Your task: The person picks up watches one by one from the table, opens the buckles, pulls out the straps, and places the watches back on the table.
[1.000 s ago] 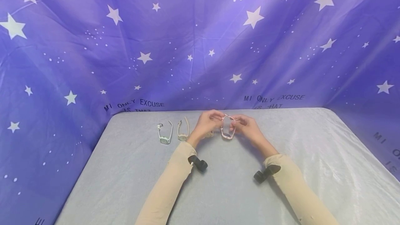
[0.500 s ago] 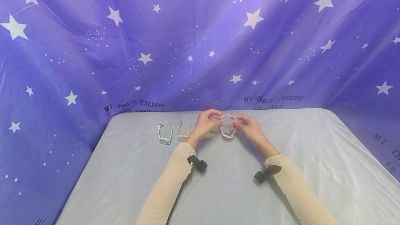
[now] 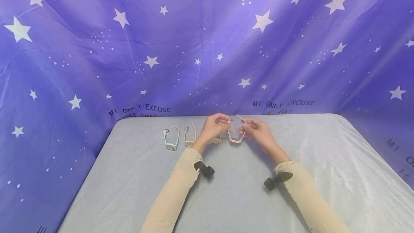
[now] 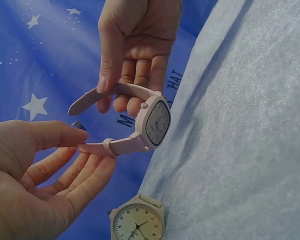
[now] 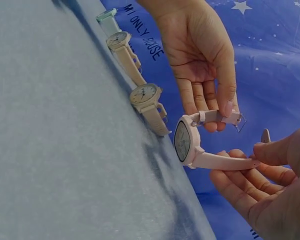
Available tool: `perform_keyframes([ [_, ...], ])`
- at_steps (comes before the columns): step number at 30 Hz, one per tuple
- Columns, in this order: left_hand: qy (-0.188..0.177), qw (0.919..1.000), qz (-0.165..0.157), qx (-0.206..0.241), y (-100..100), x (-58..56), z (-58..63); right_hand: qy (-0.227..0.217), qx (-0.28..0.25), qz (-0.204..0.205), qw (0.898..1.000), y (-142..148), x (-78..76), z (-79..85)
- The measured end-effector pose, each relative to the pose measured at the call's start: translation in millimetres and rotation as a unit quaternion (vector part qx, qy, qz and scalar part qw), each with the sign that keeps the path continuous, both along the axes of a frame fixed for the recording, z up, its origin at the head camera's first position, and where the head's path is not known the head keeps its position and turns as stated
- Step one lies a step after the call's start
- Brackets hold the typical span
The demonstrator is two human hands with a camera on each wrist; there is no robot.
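A pale pink wristwatch (image 3: 235, 140) is held up between both hands, dial toward the person, its strap unfastened. My left hand (image 3: 211, 127) pinches the buckle half of the strap between thumb and fingers; the metal buckle (image 5: 241, 122) juts past the thumb in the right wrist view. My right hand (image 3: 257, 130) pinches the holed half (image 4: 85, 104), whose tip sticks out free. The squarish dial (image 4: 158, 124) and its crown show in the left wrist view. The two strap ends stand apart.
Left of the hands, a mint watch (image 3: 170, 147), a cream watch (image 3: 189, 143) and a beige watch (image 5: 145, 94) stand in a row on the grey cloth-covered table (image 3: 233, 197). The left hand partly hides the beige one. Behind hangs a purple star-print curtain (image 3: 194, 28).
The strap ends met at the top of the loop earlier; now the holed end has come away from the buckle and points up. My right hand has shifted slightly right.
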State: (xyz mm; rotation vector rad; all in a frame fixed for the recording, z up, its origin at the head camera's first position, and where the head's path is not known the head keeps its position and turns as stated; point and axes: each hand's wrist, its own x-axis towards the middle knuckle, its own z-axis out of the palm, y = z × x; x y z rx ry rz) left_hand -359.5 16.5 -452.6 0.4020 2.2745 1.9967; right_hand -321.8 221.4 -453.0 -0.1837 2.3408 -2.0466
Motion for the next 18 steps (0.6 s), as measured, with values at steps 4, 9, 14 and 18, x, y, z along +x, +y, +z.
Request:
perform_keyframes([
  [4, 0.001, 1.0000, -0.005, 0.005, 0, 1.4, 3.3, 0.000, 0.003, 0.000, 1.000, 1, -0.1, 5.0],
  [9, -0.007, 0.9998, -0.007, 0.019, 1, 2.8, 8.3, -0.001, 0.001, 0.006, 1.000, 1, -0.8, 10.3],
  [14, -0.021, 0.9997, 0.000, 0.011, 3, 2.0, 14.7, -0.012, 0.013, 0.003, 1.000, 0, -6.2, 15.7],
  [18, -0.049, 0.9987, 0.009, 0.011, 5, 0.6, 20.1, -0.029, 0.038, -0.002, 0.999, 0, -10.2, 21.0],
])
